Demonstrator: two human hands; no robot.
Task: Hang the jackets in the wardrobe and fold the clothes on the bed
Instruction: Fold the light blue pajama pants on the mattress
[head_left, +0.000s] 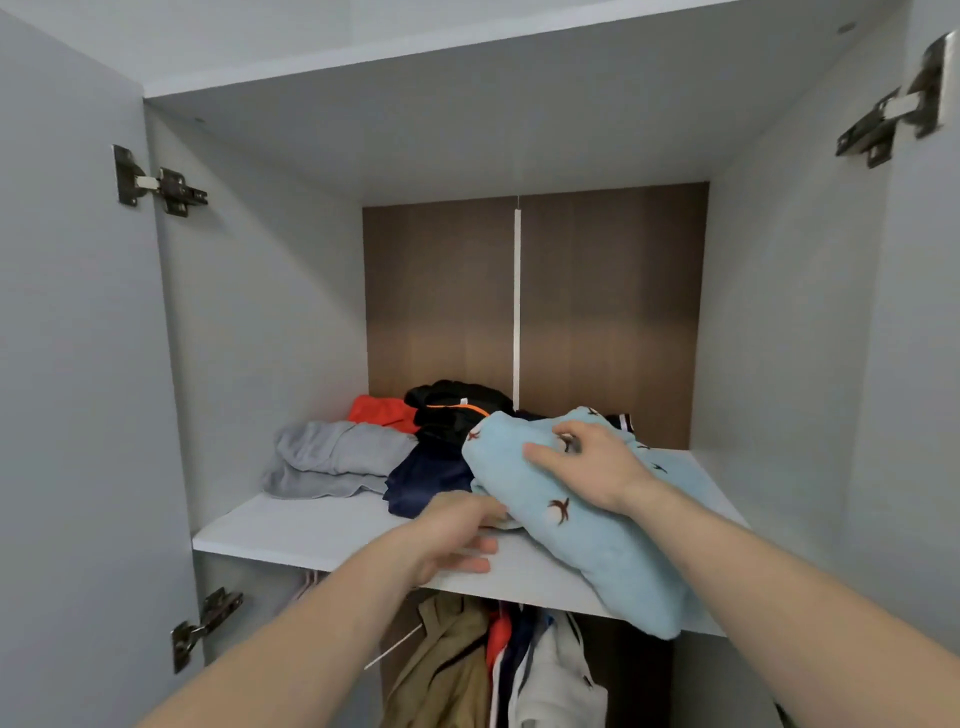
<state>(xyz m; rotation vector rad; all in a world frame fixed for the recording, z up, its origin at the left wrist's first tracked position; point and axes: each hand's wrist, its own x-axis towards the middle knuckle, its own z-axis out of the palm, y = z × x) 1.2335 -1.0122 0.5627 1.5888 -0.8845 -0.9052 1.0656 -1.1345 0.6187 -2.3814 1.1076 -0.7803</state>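
Sliding onto the shelf (332, 525) goes the folded light-blue garment (587, 514), its long axis running from back-left to front-right, the near end overhanging the shelf edge. Right hand (592, 462) lies on top, fingers loosely curled and pressing. Left hand (457, 540) sits at its left edge, fingertips tucked under. It needs pushing inward, towards the stacked clothes (395, 447) behind.

Both bare forearms reach up from the lower frame corners. The left hand (457, 540) lies flat, fingers straight. The right hand (587, 462), right of centre, has its fingers curled downward.
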